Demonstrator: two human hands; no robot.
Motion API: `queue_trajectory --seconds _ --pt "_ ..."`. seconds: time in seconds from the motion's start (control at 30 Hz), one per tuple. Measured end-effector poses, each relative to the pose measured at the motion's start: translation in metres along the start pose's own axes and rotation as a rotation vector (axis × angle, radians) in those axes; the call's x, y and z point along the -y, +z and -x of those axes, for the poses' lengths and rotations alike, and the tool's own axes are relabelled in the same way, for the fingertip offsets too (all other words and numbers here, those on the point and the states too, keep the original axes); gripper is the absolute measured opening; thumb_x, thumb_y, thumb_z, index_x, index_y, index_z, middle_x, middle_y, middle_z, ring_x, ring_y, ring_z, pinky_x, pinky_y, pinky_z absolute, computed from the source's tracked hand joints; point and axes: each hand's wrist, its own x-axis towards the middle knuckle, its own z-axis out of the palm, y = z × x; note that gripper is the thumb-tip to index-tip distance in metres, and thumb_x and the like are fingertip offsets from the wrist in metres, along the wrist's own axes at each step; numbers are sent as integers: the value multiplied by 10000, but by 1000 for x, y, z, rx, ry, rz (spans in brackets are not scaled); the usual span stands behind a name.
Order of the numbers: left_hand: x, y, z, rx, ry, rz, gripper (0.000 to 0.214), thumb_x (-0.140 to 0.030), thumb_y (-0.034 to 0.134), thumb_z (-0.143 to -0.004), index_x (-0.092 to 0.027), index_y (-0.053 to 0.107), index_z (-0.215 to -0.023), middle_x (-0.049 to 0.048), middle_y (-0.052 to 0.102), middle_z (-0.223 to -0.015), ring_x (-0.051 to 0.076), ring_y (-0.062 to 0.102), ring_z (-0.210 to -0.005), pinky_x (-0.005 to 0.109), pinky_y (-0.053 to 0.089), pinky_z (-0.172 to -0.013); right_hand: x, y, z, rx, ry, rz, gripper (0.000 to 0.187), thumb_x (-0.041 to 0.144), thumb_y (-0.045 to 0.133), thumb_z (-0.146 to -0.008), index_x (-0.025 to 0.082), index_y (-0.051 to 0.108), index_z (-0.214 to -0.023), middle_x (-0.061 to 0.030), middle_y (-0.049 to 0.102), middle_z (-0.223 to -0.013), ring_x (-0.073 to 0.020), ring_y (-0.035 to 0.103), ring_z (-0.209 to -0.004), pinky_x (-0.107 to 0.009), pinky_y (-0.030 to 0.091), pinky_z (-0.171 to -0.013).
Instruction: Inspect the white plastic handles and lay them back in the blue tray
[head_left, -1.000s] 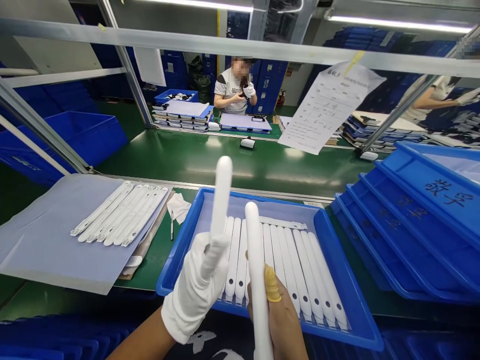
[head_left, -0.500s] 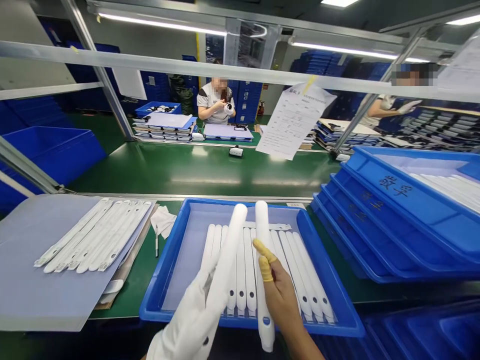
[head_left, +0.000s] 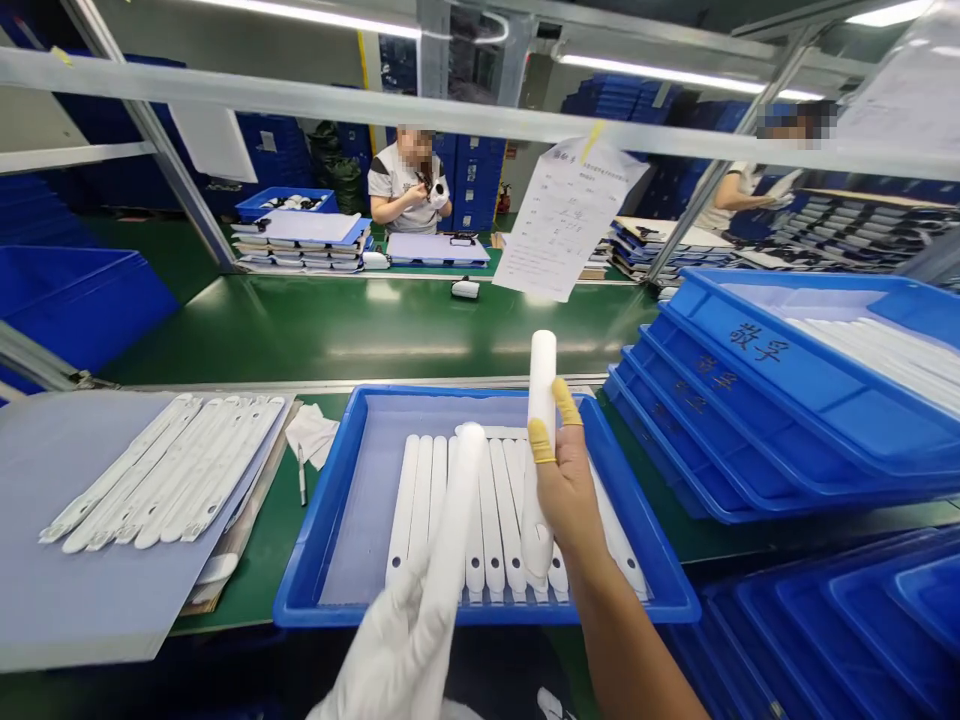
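Gloved left hand (head_left: 382, 650) and bare right hand (head_left: 570, 490) each grip a white plastic strip (head_left: 541, 385).

The gloved left hand (head_left: 382, 650) runs off the bottom edge and hides the lower end of the white plastic strip (head_left: 450, 510) it grips. The right hand (head_left: 570, 490) covers the middle of a second white strip (head_left: 541, 385), and its forearm is cut off below. The right edge cuts the stack of blue trays (head_left: 750, 380), so the strips inside the top tray show only in part. The print on the hanging paper sheet (head_left: 566, 220) is too small to read, and what the far co-worker (head_left: 397, 185) holds is too small to tell.
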Motion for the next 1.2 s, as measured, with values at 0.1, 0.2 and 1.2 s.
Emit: queue_trajectory --seconds 0.1,0.2,1.2 --pt "-23 2 -22 -108 141 -1 523 -416 527 -986 -267 464 -1483 66 565 -1460 252 440 -1417 380 335 -1213 -6 12 17 120 295 -233 674 586 570 -898 335 401 -1500 -28 694 -1216 -262 676 -1062 -433 569 -937" --pt "-27 -3 -41 -160 196 32 496 -434 515 -992 -261 494 -1456 64 592 -1428 259 478 -1388 409 364 -1197 -15 30 37 177 437 -380 535 554 626 -879 315 581 -1355 -14 703 -1227 -260 670 -1111 -400 576 -951" --pt "-4 -13 -52 -36 -9 490 470 -327 669 -912 -216 575 -1359 40 767 -1104 181 747 -954 295 591 -935 -15 47 66 310 541 -563 611 408 730 -801 317 568 -1382 -9 689 -1258 -231 662 -1108 -364 581 -914"
